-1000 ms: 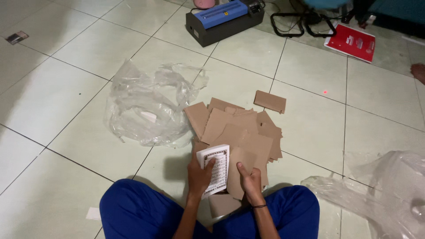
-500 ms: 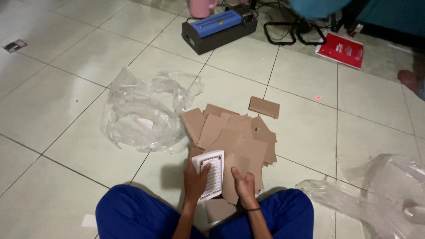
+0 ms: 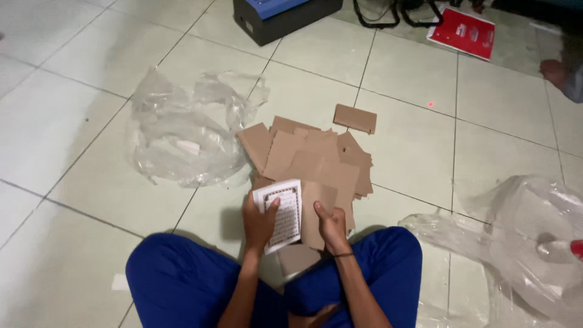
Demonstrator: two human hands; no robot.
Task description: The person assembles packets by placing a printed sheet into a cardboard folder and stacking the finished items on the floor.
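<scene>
Nearest: blue trouser legs (image 3: 182,279) crossed on the pale tiled floor (image 3: 73,140), hemming both forearms in at left and right. Just above the knees, left hand (image 3: 259,223) wrapped around the left edge of a small white printed booklet (image 3: 282,212), thumb laid across its front, fingers hidden behind; right hand (image 3: 332,226), with a dark band on the wrist, pinching a brown cardboard flap (image 3: 316,212), thumb on top. Booklet and flap side by side, touching or overlapping along the booklet's right edge, both tilted up off the floor. Another cardboard piece (image 3: 297,258) flat on the floor between the wrists.

Just beyond the fingertips, a loose pile of cardboard pieces (image 3: 316,155), edges overlapping, with one lone rectangle (image 3: 354,118) apart at its far right corner. Left of the pile and touching it, crumpled clear plastic (image 3: 182,133). More clear plastic wrap (image 3: 528,237) bunched close by the right knee. Bare tile open between the pile and that wrap, and wide open at far left.

Farthest: dark box with a blue top (image 3: 285,15), black cables (image 3: 395,12), red packet (image 3: 464,31), and another person's foot (image 3: 555,73) at the right edge.
</scene>
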